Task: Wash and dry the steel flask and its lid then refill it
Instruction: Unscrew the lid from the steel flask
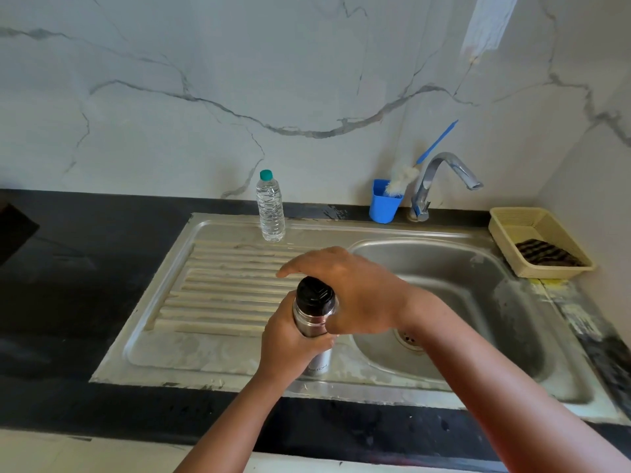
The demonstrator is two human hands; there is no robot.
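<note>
A steel sink (239,356) is set into a dark counter (85,302), its ribbed drainboard on the left and its bowl (461,302) on the right, with the tap (440,179) at the bowl's back edge. The flask (312,322) stands upright over the front of the drainboard, just left of the bowl's rim, its long axis near vertical and its black lid (314,295) on top.

The left hand (290,339) wraps the flask's body from the left and below, gripping it. The right hand (351,291) arches over the lid from the right, fingers spread past it and thumb down against the flask's shoulder; whether it truly grips the lid I cannot tell. It is the hand nearer the lid, so the unscrewing twist likely falls to it.

There is free room above and to the right over the bowl. A water bottle (271,209) stands well behind, a blue cup (384,201) with a brush (403,179) beside the tap, and a basket (539,240) at far right.
</note>
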